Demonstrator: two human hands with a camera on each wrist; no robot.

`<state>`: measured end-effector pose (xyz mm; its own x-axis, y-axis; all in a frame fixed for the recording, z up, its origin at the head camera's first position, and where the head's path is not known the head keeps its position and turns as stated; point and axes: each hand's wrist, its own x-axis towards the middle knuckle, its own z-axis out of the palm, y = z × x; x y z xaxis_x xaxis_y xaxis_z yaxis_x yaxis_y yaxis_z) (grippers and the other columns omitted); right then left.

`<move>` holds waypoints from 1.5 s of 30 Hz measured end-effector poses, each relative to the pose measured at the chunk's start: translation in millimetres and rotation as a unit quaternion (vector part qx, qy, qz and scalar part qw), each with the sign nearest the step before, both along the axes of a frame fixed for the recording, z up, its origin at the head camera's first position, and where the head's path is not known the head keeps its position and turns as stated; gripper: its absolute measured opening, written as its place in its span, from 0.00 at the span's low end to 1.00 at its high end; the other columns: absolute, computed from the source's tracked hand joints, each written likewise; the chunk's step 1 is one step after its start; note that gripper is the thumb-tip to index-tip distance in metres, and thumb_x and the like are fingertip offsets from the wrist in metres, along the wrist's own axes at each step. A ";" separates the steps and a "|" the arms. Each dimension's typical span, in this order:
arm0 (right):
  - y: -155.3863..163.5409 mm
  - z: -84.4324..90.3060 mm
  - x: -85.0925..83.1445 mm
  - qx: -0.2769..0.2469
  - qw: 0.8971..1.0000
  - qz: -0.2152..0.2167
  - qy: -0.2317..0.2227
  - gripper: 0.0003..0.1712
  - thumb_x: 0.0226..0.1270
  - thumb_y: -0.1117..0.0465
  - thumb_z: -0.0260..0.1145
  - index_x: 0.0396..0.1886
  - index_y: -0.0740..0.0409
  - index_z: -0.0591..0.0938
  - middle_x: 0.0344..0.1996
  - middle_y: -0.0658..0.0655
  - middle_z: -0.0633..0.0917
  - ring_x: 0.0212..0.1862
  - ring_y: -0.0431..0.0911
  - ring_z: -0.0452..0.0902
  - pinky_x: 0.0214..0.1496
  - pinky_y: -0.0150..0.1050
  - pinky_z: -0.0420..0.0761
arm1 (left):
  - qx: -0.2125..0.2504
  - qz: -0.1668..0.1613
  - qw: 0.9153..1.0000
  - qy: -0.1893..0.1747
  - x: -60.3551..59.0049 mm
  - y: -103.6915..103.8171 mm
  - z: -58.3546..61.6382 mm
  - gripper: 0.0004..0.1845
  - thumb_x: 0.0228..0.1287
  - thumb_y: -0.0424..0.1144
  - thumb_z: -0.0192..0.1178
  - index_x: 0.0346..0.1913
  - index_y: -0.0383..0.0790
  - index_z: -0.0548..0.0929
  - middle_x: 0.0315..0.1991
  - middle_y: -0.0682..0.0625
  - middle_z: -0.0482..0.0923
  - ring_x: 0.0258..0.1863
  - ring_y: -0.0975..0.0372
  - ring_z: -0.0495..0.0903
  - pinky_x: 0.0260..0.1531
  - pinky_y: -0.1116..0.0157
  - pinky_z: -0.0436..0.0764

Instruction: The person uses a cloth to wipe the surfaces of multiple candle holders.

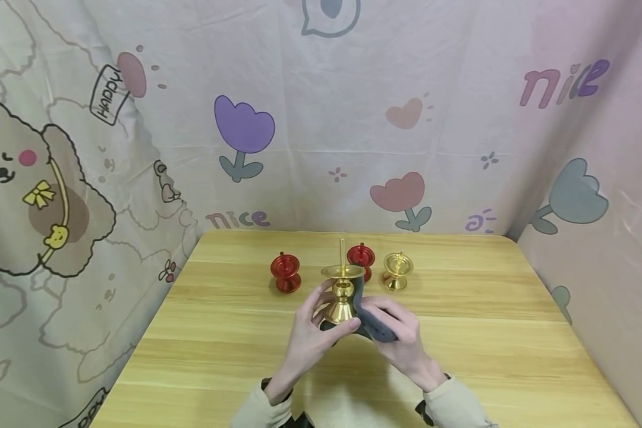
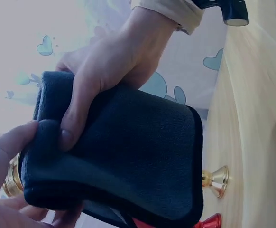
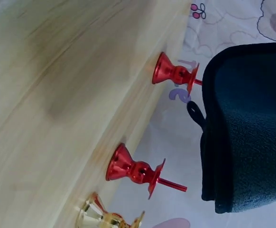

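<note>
My left hand (image 1: 309, 333) grips a gold candle holder (image 1: 340, 310) by its flared base, above the table. It stands upright, with its dish and thin stem on top. A dark grey cloth (image 1: 377, 326) is folded in my right hand (image 1: 406, 337), which holds it against the right side of the candle holder. In the left wrist view the cloth (image 2: 128, 152) hides most of the candle holder, and the right thumb presses on its upper fold. The cloth (image 3: 254, 128) hangs down with a small loop at its edge in the right wrist view.
On the wooden table (image 1: 219, 333), behind my hands, stand a red candle holder (image 1: 286, 273) at left, another red one (image 1: 361, 255) partly hidden by the held one, and a smaller gold one (image 1: 397, 270) at right. A printed curtain (image 1: 321, 119) hangs behind the table.
</note>
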<state>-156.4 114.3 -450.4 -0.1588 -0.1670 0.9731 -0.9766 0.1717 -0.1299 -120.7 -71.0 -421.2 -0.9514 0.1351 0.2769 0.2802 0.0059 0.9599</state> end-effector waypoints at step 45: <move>23.0 -15.2 -3.7 -0.014 0.983 0.071 -0.169 0.27 0.38 0.85 0.69 0.44 0.69 0.87 0.35 0.65 0.86 0.43 0.41 0.84 0.55 0.26 0.81 | 0.008 -0.070 0.996 -0.062 -5.0 -8.2 -6.4 0.46 0.58 0.31 0.71 0.78 0.43 0.61 0.64 0.37 0.77 0.61 0.50 0.78 0.59 0.64 0.82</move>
